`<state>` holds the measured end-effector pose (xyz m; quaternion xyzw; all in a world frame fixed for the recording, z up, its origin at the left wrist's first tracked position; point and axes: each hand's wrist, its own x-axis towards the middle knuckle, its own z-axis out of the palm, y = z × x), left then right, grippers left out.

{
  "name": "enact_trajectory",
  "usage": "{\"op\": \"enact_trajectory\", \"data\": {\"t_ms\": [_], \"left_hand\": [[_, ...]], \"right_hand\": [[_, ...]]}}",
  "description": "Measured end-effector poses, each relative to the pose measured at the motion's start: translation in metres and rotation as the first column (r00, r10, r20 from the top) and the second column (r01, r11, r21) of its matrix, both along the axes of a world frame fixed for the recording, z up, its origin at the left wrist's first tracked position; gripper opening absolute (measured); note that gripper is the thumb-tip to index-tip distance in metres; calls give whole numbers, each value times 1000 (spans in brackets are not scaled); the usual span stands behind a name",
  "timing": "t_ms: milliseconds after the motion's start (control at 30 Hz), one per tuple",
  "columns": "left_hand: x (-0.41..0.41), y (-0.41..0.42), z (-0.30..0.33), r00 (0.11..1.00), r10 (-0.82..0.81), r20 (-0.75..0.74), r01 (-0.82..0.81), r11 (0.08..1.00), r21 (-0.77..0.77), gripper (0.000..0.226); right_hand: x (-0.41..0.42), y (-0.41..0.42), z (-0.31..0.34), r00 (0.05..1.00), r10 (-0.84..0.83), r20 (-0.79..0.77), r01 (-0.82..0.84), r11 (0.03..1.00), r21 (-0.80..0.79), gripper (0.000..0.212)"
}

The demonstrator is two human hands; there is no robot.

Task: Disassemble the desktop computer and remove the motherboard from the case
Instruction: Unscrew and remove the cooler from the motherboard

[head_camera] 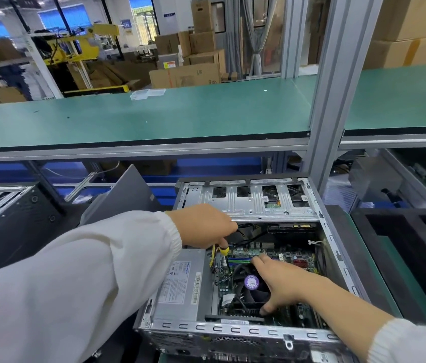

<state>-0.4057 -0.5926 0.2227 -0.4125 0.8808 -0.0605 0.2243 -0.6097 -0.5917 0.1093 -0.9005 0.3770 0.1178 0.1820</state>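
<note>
An open desktop case [243,334] lies on its side in front of me. Inside it sits the green motherboard [285,254] with a black CPU fan [251,282] carrying a purple sticker. My left hand [204,225] grips a yellow-handled screwdriver [224,250] whose shaft points down at the board beside the memory slots. My right hand [282,282] rests on the CPU fan, fingers spread, thumb at the fan's near edge and fingertips at its far edge. A grey power supply [180,289] fills the case's left side.
A silver drive cage [248,201] spans the far side of the case. A removed grey side panel [125,195] leans to the left, beside another black case [10,216]. A green shelf [141,119] runs overhead on aluminium posts [337,87]. Black trays [416,239] sit right.
</note>
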Motion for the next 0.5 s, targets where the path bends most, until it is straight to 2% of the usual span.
{"op": "enact_trajectory", "data": {"t_ms": [100,167,233,300,400,500], "left_hand": [[-7,-2,-4,985,159,61,-155,986,-64,48],[-11,-3,-6,941,331,78,-328,944,-46,53],[-13,-4,-5,915,398,68,-399,917,-9,57],[-10,-1,-2,918,397,1,-396,915,81,53],[-6,5,5,938,321,-129,-280,924,261,27],[-5,7,9,984,146,-105,-123,973,198,16]], "right_hand": [[1,1,1,1000,-3,-6,3,1000,3,109],[1,1,1,1000,-6,-3,6,1000,-1,110],[0,1,1,1000,-5,2,5,1000,-6,111],[0,1,1,1000,-5,-3,5,1000,-4,112],[0,1,0,1000,-7,-1,7,1000,-1,108],[0,1,1,1000,-3,1,3,1000,-4,104]]}}
